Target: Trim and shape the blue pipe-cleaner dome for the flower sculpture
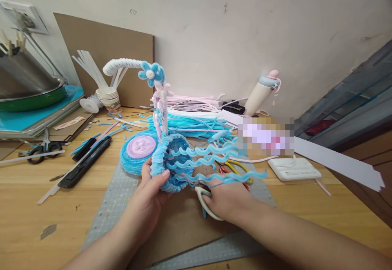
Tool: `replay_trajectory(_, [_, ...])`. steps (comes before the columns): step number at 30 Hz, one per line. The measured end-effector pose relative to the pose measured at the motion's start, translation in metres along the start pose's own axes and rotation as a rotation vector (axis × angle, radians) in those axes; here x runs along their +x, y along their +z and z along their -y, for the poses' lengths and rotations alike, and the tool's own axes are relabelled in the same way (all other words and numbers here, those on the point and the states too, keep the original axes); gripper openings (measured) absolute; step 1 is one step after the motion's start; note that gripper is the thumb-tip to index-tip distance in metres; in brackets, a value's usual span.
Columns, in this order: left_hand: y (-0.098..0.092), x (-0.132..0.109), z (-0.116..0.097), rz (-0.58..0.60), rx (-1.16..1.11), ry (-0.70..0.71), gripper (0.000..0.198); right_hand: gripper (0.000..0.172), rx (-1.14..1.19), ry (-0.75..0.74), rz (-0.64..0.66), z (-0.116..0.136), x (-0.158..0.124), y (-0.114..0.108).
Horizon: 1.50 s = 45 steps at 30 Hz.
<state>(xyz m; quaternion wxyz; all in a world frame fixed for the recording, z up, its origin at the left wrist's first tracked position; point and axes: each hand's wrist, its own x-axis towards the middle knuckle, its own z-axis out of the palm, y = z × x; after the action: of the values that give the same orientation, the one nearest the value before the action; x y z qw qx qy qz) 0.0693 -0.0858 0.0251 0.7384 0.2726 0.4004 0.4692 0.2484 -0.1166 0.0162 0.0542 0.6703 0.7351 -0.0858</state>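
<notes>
My left hand (154,184) is closed round the lower rim of a light blue pipe-cleaner basket (157,158), tipped on its side with its opening to the right. Several wavy blue pipe cleaners (199,149) stick out of that opening. From the basket rises a stem (163,119) with pink and blue flowers (150,74), ending in a white curled tip. My right hand (228,196) grips scissors with pale handles (203,204), just right of the basket's opening. Their blades are mostly hidden. Behind the basket lies a blue-and-pink round coil (125,158).
A cutting mat (104,209) and brown cardboard (180,229) lie beneath my hands. Behind are bundled blue pipe cleaners (196,125). Black scissors (45,147) and a black tool (85,164) lie left. A bottle (260,94) and white device (292,170) stand right; paper cups (108,98) back left.
</notes>
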Motion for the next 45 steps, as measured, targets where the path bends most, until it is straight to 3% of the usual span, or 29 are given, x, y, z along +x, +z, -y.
replay_trajectory(3, [0.001,-0.003,0.001,0.007,0.001,-0.002,0.060,0.037,-0.024,0.070,-0.038,0.002,-0.006,-0.002])
replay_trajectory(9, [0.001,-0.006,0.003,0.037,-0.013,0.010,0.060,0.037,-0.027,-0.015,-0.131,0.005,-0.008,-0.006])
replay_trajectory(13, [0.001,-0.007,0.001,0.037,0.002,0.010,0.060,0.039,-0.009,0.095,-0.057,0.007,-0.007,-0.007])
replay_trajectory(21, [0.003,-0.004,0.000,0.017,0.015,0.004,0.059,0.032,0.035,0.019,-0.080,0.000,-0.008,0.002])
replay_trajectory(26, [0.003,0.000,0.004,0.010,-0.008,-0.025,0.061,0.032,0.012,0.002,0.007,-0.005,-0.001,0.006])
replay_trajectory(35, [0.000,0.005,0.004,-0.025,0.014,-0.012,0.057,0.028,-0.016,-0.062,0.078,0.000,0.001,-0.011])
replay_trajectory(41, [0.000,0.005,0.003,-0.026,0.042,-0.017,0.052,0.028,-0.021,0.028,0.164,0.006,0.005,-0.018])
replay_trajectory(45, [0.001,0.005,0.002,-0.041,0.025,-0.004,0.052,0.034,-0.052,0.107,0.149,0.008,0.001,-0.025])
